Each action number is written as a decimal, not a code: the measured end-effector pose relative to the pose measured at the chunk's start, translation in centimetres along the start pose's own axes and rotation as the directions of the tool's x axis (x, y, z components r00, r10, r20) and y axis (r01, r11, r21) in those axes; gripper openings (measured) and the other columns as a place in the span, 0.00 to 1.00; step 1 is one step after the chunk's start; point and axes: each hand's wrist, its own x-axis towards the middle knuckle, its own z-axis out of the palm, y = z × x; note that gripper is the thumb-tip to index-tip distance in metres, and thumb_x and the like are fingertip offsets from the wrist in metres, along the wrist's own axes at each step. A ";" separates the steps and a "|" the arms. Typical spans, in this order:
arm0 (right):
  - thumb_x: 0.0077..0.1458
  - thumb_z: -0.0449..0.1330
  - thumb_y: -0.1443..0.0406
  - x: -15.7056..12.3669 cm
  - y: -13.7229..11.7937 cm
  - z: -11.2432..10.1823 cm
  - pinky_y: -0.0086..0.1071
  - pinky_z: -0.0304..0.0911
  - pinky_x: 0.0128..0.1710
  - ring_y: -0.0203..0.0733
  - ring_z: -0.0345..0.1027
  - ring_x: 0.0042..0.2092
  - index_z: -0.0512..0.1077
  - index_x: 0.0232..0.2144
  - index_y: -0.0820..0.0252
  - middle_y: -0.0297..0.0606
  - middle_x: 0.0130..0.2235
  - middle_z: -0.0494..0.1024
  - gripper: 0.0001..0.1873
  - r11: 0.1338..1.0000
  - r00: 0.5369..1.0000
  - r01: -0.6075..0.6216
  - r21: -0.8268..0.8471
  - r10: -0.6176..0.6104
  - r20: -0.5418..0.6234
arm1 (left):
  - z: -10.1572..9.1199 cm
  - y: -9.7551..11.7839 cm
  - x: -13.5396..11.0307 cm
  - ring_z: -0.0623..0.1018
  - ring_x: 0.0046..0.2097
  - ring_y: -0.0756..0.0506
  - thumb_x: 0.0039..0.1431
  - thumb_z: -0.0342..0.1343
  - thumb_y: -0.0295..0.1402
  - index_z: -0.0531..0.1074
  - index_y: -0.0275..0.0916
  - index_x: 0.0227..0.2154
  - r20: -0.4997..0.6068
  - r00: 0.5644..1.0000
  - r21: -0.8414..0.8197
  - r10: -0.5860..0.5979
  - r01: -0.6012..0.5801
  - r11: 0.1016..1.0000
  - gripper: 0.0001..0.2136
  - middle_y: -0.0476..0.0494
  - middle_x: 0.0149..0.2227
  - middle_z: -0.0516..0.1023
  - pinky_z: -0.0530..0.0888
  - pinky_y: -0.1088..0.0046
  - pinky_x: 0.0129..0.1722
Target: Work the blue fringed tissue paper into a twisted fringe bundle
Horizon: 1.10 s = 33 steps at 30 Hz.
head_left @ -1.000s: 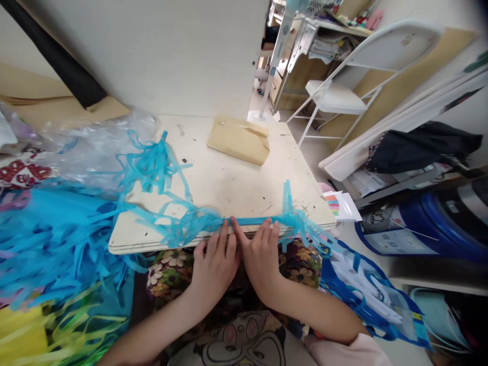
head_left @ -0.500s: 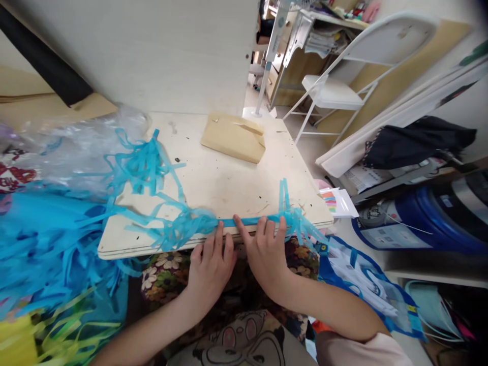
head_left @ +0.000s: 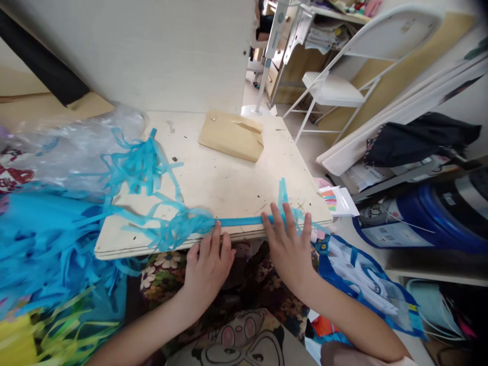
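Observation:
A blue tissue-paper tassel strip lies along the front edge of the board, its narrow flat middle [head_left: 244, 221] stretched between two fringed ends. My left hand [head_left: 208, 262] rests at the board's edge, one fingertip touching the strip beside the left fringe [head_left: 183, 226]; its fingers are partly spread, thumb side near the edge. Over the right end my right hand [head_left: 292, 246] lies with fingers stretched and spread, covering much of the right fringe [head_left: 282, 190]. Another bunch of blue fringe [head_left: 143, 162] lies farther back on the left.
A brown paper packet [head_left: 231, 136] sits at the back of the pale board [head_left: 213, 183]. Blue fringed paper [head_left: 49, 223] and clear plastic [head_left: 84, 137] crowd the left. To the right are a white folding chair [head_left: 335, 91], a blue drum [head_left: 415, 218] and a mesh bag [head_left: 354, 279].
My right hand has slid right along the strip, its fingers spreading over the right fringe. More of the flat middle shows. My left hand stays nearly in place.

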 end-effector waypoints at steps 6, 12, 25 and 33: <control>0.49 0.47 0.69 0.0 0.4 0.6 0.57 0.32 0.51 0.53 0.38 0.56 0.59 0.48 0.70 0.47 0.54 0.55 0.22 1.000 1.000 0.031 -0.003 -0.031 0.004 | -0.5 -0.3 0.6 0.70 0.36 0.43 0.51 0.48 0.32 0.64 0.38 0.42 0.036 0.999 -0.009 0.009 -0.009 1.000 0.14 0.38 0.43 0.71 0.56 0.65 0.35; 0.49 0.47 0.60 0.3 0.8 0.5 0.55 0.35 0.51 0.53 0.38 0.56 0.60 0.46 0.73 0.50 0.54 0.55 0.25 0.992 0.996 0.059 0.114 -0.066 0.055 | -1.0 -1.1 2.2 0.69 0.34 0.45 0.50 0.49 0.30 0.68 0.44 0.38 0.002 0.999 0.003 0.043 -0.043 0.999 0.11 0.44 0.34 0.74 0.57 0.65 0.33; 0.52 0.46 0.70 1.8 -1.2 0.9 0.34 0.50 0.45 0.37 0.59 0.38 0.68 0.33 0.63 0.38 0.33 0.71 0.12 0.919 0.939 0.282 0.277 -0.204 -0.279 | 0.1 -1.6 2.2 0.65 0.27 0.48 0.51 0.45 0.24 0.69 0.35 0.28 -0.055 0.977 -0.165 0.205 -0.211 0.963 0.08 0.45 0.23 0.69 0.59 0.71 0.25; 0.50 0.49 0.69 2.7 -0.9 1.1 0.32 0.49 0.33 0.37 0.56 0.31 0.68 0.27 0.62 0.36 0.27 0.69 0.08 0.852 0.949 0.306 0.424 -0.234 -0.214 | 0.3 -1.6 2.8 0.65 0.26 0.48 0.49 0.47 0.24 0.69 0.34 0.26 -0.040 0.985 -0.210 0.166 -0.171 0.963 0.06 0.46 0.22 0.69 0.59 0.71 0.24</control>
